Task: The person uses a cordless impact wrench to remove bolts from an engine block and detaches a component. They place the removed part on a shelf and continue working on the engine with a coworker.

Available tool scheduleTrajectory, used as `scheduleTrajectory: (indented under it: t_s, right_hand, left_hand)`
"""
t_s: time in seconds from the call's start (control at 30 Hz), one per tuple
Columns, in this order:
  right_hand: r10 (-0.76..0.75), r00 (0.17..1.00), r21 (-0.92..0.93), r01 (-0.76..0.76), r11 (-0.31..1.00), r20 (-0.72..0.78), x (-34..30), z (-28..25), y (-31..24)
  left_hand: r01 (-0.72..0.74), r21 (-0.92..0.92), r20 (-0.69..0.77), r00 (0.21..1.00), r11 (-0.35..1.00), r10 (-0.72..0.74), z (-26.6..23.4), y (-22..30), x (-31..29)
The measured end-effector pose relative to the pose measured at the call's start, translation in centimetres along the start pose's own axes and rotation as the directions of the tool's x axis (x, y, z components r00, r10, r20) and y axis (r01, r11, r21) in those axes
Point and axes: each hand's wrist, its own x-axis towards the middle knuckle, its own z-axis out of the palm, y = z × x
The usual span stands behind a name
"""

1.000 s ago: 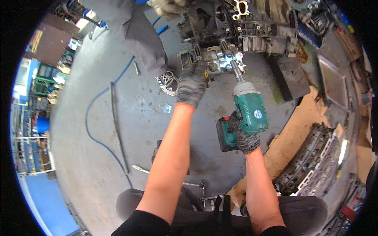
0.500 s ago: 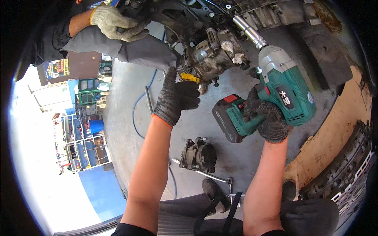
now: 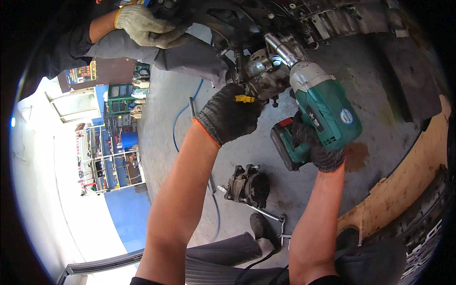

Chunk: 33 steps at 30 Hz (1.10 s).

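Observation:
My right hand [image 3: 320, 147], in a dark knit glove, grips the handle of a green cordless impact wrench [image 3: 327, 111]. A long silver socket [image 3: 281, 49] on the wrench points up and left, its tip over the upper part of a greasy compressor-like unit [image 3: 261, 78] with a ribbed pulley. What the socket meets is hidden. My left hand [image 3: 230, 114], gloved alike, is curled against the lower left of that unit, beside a yellow connector [image 3: 244, 99]. Its fingertips are partly hidden behind the unit.
Another person's pale-gloved hand [image 3: 147, 26] is at the upper left. A second dark metal unit [image 3: 247, 185] lies on the floor near a ratchet wrench [image 3: 266, 213]. A blue hose [image 3: 178, 123] runs along the floor. Cardboard [image 3: 399, 185] lies at right, by a grille.
The impact wrench has moved left, bringing its socket over the compressor-like unit. My left hand has moved right and up, its fingers now curled at the unit. The view has shifted slightly.

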Motion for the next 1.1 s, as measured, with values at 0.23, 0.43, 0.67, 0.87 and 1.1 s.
scheduleTrajectory:
  t_s: [0.23,0.43,0.67,0.87,1.1]
  right_hand:
    - [0.027,1.000,0.068,-0.027,0.997,0.000,-0.4,0.7,0.8]
    - [-0.103,0.993,-0.264,0.116,0.958,0.061,-0.7,-0.3,1.3]
    - [-0.245,0.969,-0.303,0.245,0.921,0.037,-0.9,0.1,1.1]
    - [-0.252,0.961,-0.472,0.276,0.837,0.114,-0.9,-0.1,0.5]
    - [-0.235,0.970,-0.359,0.240,0.902,0.058,-0.9,0.3,-0.1]
  left_hand:
    - [-0.036,-0.034,0.125,0.991,0.999,0.040,-0.6,-0.8,0.3]
    - [-0.141,-0.168,0.117,0.980,0.976,0.162,-1.2,-1.6,1.5]
    - [0.383,-0.723,0.466,0.885,0.575,-0.004,-2.7,-2.4,3.1]
    - [-0.179,-0.410,0.125,0.960,0.894,0.249,-1.4,-3.9,2.6]
    - [-0.351,-0.061,-0.244,0.913,0.934,0.327,0.1,-3.8,1.8]
